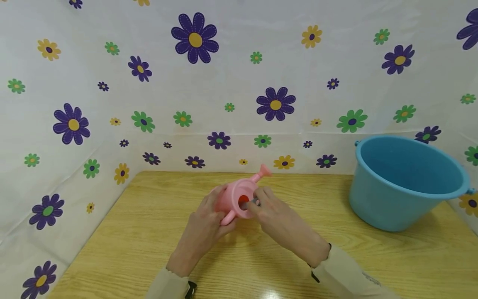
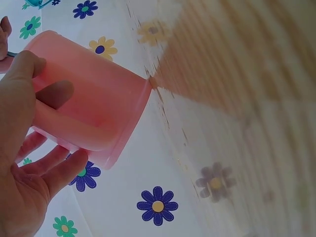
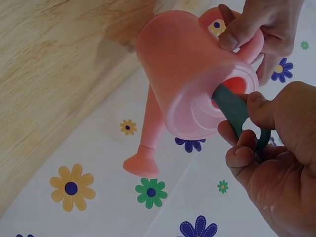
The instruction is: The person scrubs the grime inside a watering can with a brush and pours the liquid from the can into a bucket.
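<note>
A pink watering can [image 1: 225, 200] is tipped, with its round opening turned toward the right hand and its spout [image 1: 264, 171] pointing back and to the right. My left hand [image 1: 203, 222] grips it by the handle [image 3: 254, 47], the fingers spread along the body. With the right hand [image 3: 286, 148] I pinch a dark green-grey tool [image 3: 231, 108] by its looped end. The tool's other end passes into the can's opening, where red shows, and the part inside is hidden.
To the right on the wooden table [image 1: 123, 236] stands a large blue bucket [image 1: 384, 209]. A white flower-print sheet [image 1: 231, 70] hangs behind the table and along both sides.
</note>
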### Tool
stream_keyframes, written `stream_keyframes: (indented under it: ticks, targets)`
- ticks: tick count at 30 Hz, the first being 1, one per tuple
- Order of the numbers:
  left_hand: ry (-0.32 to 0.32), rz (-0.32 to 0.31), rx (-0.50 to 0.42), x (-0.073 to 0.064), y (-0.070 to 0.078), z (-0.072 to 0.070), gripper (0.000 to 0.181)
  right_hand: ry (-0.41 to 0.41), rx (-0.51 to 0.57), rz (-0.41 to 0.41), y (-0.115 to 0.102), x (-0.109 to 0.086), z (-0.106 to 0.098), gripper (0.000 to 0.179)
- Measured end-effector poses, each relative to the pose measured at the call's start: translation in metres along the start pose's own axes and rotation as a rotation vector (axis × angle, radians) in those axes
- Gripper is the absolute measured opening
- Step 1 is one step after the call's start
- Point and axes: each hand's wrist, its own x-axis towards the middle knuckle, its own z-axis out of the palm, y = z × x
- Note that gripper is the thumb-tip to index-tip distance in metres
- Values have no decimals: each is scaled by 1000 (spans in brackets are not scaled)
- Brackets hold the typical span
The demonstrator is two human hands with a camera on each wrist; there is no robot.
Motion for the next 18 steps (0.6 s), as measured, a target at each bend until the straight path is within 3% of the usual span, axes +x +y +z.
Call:
stream_keyframes:
  ticks: [18]
  targets:
    - [-25,-18,4,0,0,-1,30,-19,-66,-6,-3,4,1,16]
